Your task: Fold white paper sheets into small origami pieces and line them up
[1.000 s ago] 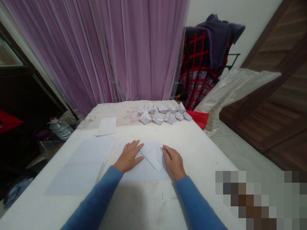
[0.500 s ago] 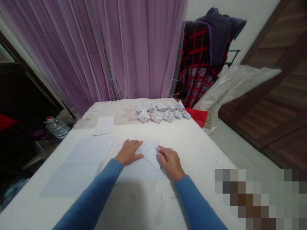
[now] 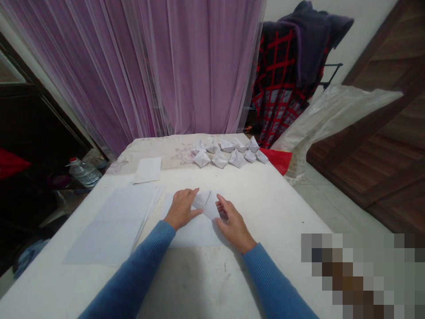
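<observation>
A small folded white paper (image 3: 206, 204) lies between my hands, on top of a flat white sheet (image 3: 194, 235). My left hand (image 3: 182, 207) grips its left edge between thumb and fingers. At its right side is my right hand (image 3: 234, 222), thumb touching the paper's lower right edge and fingers curled and apart from the thumb. A seam shows near the top middle of the folded piece. Several folded paper boats (image 3: 219, 158) stand in two rows at the table's far side.
On the left of the white table (image 3: 265, 266) lies a stack of paper sheets (image 3: 113, 221), with a smaller folded paper (image 3: 148, 169) behind it. A red item (image 3: 279, 160) sits at the far right edge. A plastic bottle (image 3: 84, 173) stands beyond the left edge.
The folded paper has turned and looks smaller, its long point toward me gone from view. My right thumb has come onto its lower right edge. The view has shifted slightly.
</observation>
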A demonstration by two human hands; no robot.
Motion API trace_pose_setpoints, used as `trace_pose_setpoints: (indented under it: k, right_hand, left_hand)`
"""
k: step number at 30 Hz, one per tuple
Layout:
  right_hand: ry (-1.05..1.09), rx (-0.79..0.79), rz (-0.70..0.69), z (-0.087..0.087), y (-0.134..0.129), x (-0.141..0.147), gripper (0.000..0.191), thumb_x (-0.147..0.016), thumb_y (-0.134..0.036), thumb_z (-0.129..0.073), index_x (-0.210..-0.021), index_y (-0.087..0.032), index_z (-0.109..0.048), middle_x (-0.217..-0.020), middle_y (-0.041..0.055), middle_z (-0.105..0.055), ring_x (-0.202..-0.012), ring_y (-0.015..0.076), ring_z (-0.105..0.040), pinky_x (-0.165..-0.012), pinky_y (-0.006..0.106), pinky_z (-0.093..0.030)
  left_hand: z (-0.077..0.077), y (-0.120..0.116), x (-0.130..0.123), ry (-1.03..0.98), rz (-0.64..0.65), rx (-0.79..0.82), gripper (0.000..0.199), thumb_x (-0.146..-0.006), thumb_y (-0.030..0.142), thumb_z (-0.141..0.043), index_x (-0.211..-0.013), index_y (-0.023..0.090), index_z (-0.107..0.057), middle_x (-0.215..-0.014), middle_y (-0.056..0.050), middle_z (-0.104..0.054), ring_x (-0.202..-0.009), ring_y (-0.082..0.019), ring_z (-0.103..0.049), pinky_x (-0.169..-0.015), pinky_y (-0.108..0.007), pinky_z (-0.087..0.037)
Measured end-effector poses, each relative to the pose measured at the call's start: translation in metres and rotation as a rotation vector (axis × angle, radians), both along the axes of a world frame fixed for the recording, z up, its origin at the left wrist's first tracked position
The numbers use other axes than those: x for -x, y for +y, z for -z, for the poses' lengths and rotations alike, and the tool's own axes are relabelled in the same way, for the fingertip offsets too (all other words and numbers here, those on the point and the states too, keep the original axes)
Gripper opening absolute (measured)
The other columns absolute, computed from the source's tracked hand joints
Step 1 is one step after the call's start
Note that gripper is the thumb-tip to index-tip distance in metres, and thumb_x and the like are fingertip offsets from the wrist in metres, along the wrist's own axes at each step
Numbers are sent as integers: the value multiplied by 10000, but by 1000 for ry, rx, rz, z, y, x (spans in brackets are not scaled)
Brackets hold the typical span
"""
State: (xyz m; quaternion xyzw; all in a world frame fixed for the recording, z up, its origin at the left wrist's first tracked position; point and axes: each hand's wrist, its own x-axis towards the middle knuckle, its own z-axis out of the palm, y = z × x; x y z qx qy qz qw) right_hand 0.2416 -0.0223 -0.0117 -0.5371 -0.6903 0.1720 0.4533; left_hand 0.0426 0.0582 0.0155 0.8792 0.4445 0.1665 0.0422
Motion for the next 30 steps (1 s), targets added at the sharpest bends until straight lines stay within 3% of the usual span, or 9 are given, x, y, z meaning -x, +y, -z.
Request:
trace_pose_setpoints:
  k: [5, 10, 12, 15, 19, 23, 30]
  right_hand:
    - [-146, -205, 20, -8, -4, 6, 716, -801, -40, -421, -1477, -244, -298, -1032, 68, -630, -866, 174, -612, -800, 318, -535]
    - [-279, -361, -41, -16, -8, 8, 610, -886, -122, -480, -1467, -216, -321, -1063, 98, -661, -964, 211, -612, -839, 363, -511]
    - [-245, -325, -56, -18, -8, 6, 559, -884, -188, -530, -1426, -200, -393, -1045, 95, -673, -943, 207, -623, -833, 354, -510]
    - [-145, -237, 71, -13, -6, -1, 394, -902, -212, -484, -1291, -200, -548, -981, 80, -691, -885, 186, -640, -808, 328, -512]
    - [-166, -120, 200, -1, 0, -11, 314, -867, -204, -467, -1116, -200, -657, -986, 76, -705, -909, 202, -643, -829, 346, -505]
    - [-309, -26, 184, 4, 1, -11, 330, -793, -264, -594, -1113, -222, -665, -1084, 72, -701, -1005, 240, -615, -888, 390, -468]
    - [-406, 16, 190, 1, 3, -7, 232, -851, -231, -549, -1030, -239, -697, -936, 40, -733, -889, 210, -636, -809, 324, -476]
  left_hand:
    - [-6, -6, -6, -139, -48, -79, 146, -816, 205, -605, -960, 204, -578, -970, -47, -631, -981, -233, -559, -923, -397, -398]
    - [-4, -1, -3, -215, -94, -116, 267, -808, 49, -467, -957, 217, -612, -1075, -55, -647, -1050, -220, -569, -920, -374, -435]
    - [2, 3, 4, -181, -91, -88, 351, -806, 28, -450, -1045, 210, -630, -1193, -74, -624, -1120, -224, -560, -955, -389, -438]
    - [9, 7, 19, -118, -126, -42, 460, -781, -12, -430, -1129, 207, -638, -1291, -87, -588, -1194, -234, -538, -1007, -415, -426]
    - [11, -3, 29, -116, -101, -30, 316, -862, 128, -494, -1124, 211, -651, -1263, -84, -619, -1172, -235, -561, -1015, -423, -429]
    - [9, -22, 20, -92, 6, 9, 339, -841, 391, -632, -1133, 219, -648, -1267, -96, -624, -1166, -270, -566, -1011, -469, -418]
    - [3, -36, -4, -11, 91, 60, 293, -875, 331, -613, -1151, 237, -636, -1266, -89, -630, -1179, -248, -557, -1059, -495, -340]
